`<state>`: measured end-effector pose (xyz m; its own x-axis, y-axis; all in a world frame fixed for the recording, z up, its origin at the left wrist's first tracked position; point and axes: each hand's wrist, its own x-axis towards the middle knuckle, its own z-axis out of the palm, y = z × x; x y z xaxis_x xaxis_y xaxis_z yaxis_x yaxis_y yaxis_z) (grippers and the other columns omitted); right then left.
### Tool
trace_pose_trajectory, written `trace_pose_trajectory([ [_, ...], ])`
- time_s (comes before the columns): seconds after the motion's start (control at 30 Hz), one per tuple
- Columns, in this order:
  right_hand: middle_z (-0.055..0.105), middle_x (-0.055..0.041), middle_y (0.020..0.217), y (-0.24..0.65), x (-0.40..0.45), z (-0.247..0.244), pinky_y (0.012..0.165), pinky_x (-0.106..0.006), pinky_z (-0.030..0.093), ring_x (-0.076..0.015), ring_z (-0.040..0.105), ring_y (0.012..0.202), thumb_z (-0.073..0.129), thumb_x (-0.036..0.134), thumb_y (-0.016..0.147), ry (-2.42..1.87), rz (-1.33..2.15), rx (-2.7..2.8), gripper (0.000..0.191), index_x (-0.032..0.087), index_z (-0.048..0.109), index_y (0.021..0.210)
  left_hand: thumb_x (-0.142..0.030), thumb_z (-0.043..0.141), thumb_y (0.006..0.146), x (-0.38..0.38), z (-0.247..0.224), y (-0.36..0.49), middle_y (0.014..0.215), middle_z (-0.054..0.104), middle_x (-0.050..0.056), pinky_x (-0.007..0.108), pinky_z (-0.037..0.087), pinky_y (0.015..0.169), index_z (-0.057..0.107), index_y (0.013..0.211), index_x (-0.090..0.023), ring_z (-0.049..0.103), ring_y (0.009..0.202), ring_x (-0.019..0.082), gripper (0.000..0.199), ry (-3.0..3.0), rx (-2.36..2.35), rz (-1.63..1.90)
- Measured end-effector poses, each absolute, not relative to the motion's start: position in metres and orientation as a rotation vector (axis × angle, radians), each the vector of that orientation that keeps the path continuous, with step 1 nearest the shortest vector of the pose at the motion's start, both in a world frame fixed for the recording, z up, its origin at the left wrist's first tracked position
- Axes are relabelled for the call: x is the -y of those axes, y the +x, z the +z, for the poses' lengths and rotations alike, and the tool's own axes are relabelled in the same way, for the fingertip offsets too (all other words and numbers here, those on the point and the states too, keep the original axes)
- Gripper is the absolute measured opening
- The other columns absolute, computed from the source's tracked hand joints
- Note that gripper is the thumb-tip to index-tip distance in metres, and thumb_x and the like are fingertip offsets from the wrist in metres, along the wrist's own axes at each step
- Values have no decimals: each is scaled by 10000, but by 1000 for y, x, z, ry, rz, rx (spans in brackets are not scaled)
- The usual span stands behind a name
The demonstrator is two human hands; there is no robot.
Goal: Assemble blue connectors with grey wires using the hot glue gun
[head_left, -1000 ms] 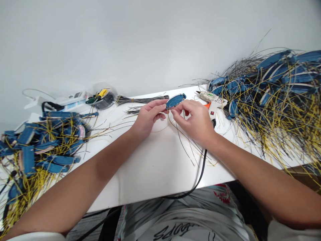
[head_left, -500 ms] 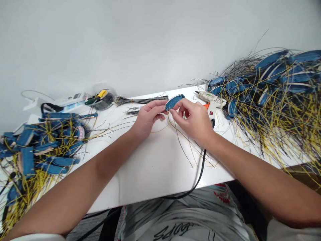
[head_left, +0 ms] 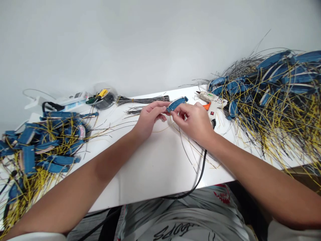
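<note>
Here's the white table (head_left: 155, 177), the left heap (head_left: 42, 147) and right heap (head_left: 271, 100) of wired blue connectors flanking it, and above its middle a flat oval blue connector (head_left: 177, 103) trailing yellow and black wires (head_left: 187, 147). The right hand (head_left: 193, 124) pinches it narrowly between thumb and fingers, while the left hand (head_left: 150, 117) reaches in with fingertips at its end, perhaps touching, hard to tell.
</note>
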<state>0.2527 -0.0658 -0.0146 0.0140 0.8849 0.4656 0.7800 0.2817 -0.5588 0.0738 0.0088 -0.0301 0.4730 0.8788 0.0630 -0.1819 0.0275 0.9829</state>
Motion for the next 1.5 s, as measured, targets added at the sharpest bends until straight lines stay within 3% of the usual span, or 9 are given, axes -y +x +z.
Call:
trace_pose_trajectory([
  [0.2,682,40,669,250,66,-15,787,-352,328,-139,512,599,654,259,935,-1508,170,1788,223,215,587,727,-413,779,880,-7,-30,76,959,767,63,266,518,694,795,940,-183,676,836,159,239,1284,-733,957],
  [0.57,584,53,582,251,67,-15,824,-359,381,-129,463,549,644,277,920,-1520,243,1745,234,219,578,703,-364,826,855,-6,-30,77,940,763,50,263,516,712,804,934,-185,657,838,150,197,1307,-755,951],
  [0.9,535,46,593,251,70,-8,632,-300,359,-128,459,573,628,220,864,-1482,442,1642,242,222,507,655,-385,832,859,-2,-29,78,962,777,53,263,512,719,809,997,-198,690,895,167,233,1338,-751,952],
  [1.2,601,26,628,254,65,-8,607,-298,357,-138,508,588,649,348,954,-1507,481,1680,247,213,646,747,-406,832,855,-7,-33,78,918,782,58,266,534,681,787,983,-177,714,830,168,266,1341,-783,951],
  [1.37,746,-25,835,295,88,6,688,-338,419,-183,613,691,683,411,958,-1683,152,1724,198,233,756,1003,-431,821,872,-10,-35,78,933,782,72,271,550,636,780,1013,-173,728,813,179,297,1306,-789,954],
  [1.5,797,-117,1094,339,123,-6,771,-402,442,-306,673,982,665,344,964,-1893,-261,1840,226,224,768,1125,-442,818,877,-9,-34,78,945,786,89,272,550,627,791,1010,-171,727,812,182,303,1320,-788,946],
])
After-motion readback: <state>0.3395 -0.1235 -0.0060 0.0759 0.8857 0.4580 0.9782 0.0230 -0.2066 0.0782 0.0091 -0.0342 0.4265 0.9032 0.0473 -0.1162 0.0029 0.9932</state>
